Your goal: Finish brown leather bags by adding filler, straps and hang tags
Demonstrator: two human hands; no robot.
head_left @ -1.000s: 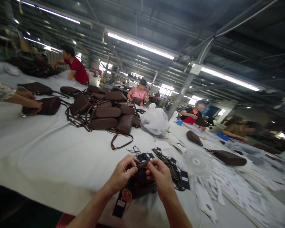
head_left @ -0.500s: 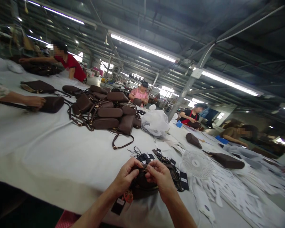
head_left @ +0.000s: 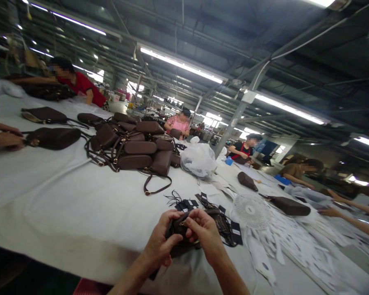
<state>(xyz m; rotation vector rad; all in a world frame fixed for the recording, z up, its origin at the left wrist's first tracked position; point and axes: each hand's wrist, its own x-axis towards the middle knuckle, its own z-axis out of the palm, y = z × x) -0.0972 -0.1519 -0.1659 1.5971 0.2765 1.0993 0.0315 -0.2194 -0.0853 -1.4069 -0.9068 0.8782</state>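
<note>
Left hand (head_left: 160, 237): I have it curled round the left side of a small dark brown leather-look bag (head_left: 174, 229), fingers on the far side and thumb on the near side — a firm grasp.
Right hand (head_left: 203, 232): thumb and forefinger pinch at a small gold-coloured metal piece (head_left: 183, 223) on the bag's upper side.
Small bag: between both hands, low over the white-covered worktop (head_left: 80, 209); whether it touches, I can't tell from here.
Orange-red piece (head_left: 167, 261): mostly hidden, just under the left hand.
Black rectangular tags (head_left: 236, 233): white-labelled, with thin black cords, just beyond the hands and beside the right one.
Bag heap (head_left: 138, 147): brown, thin-strapped, gold-coloured buckles, well beyond the left hand.
Round white fan (head_left: 250, 211): slatted grille — right of the right hand, near flat white pieces (head_left: 301, 250).
Co-worker's hands (head_left: 6, 137): far left of mine, at the end of another brown bag (head_left: 55, 138).
</note>
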